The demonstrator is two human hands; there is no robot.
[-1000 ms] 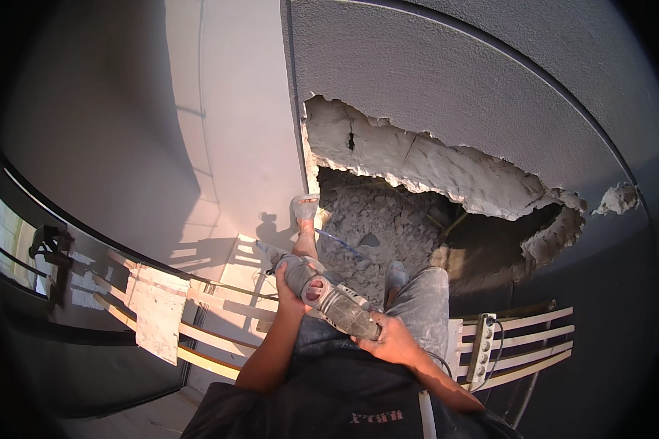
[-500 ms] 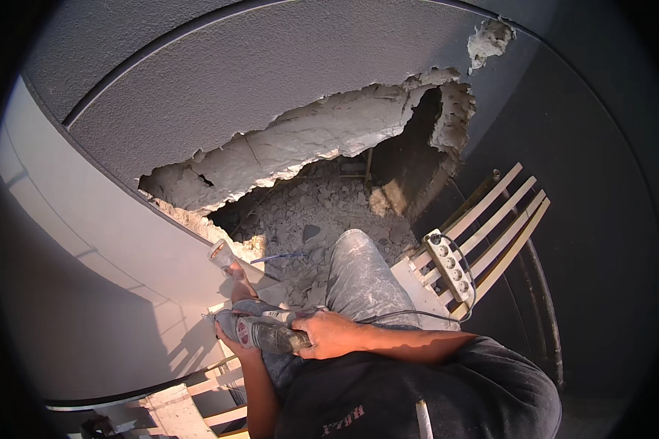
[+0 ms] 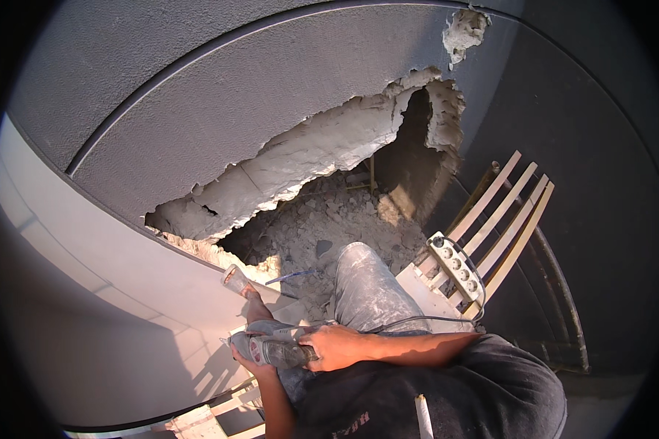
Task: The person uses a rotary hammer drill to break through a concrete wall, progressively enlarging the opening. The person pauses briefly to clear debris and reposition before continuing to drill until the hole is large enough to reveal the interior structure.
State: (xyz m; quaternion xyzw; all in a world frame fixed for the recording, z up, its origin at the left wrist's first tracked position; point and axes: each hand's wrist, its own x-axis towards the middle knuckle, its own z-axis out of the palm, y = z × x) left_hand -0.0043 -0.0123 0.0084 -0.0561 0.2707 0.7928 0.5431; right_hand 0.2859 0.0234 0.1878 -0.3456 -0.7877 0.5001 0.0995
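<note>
Across the lap of the seated person, over a dark shirt (image 3: 454, 384) with a slim white stick (image 3: 423, 417) lying against it, sits a dusty grey power tool (image 3: 280, 353). The right hand (image 3: 337, 347) is closed around its rear end, while the left hand (image 3: 253, 365) cups the front part from below; its fingertips are mostly hidden, so how tightly they press I cannot tell. The step in hand seems to be holding and steadying the tool, clear of the broken wall. As I judge it, any move from here calls for both grips to share the weight and for slack in the dark cable (image 3: 417, 320), which crosses the dust-covered trousers (image 3: 371, 285); where it meets the tool is hidden.

To the right of the raised knee, a white power strip (image 3: 456, 267) rests on pale wooden slats (image 3: 501, 212), with the cable looping beside it. Ahead of the left foot (image 3: 236, 279), a thin blue length (image 3: 291, 276) lies by the rubble (image 3: 355, 219). Beyond, a ragged opening cuts through the grey textured wall (image 3: 271, 102), its broken edge (image 3: 293, 164) pale and rough; farther off, a small chipped patch (image 3: 465, 33) marks the same surface.
</note>
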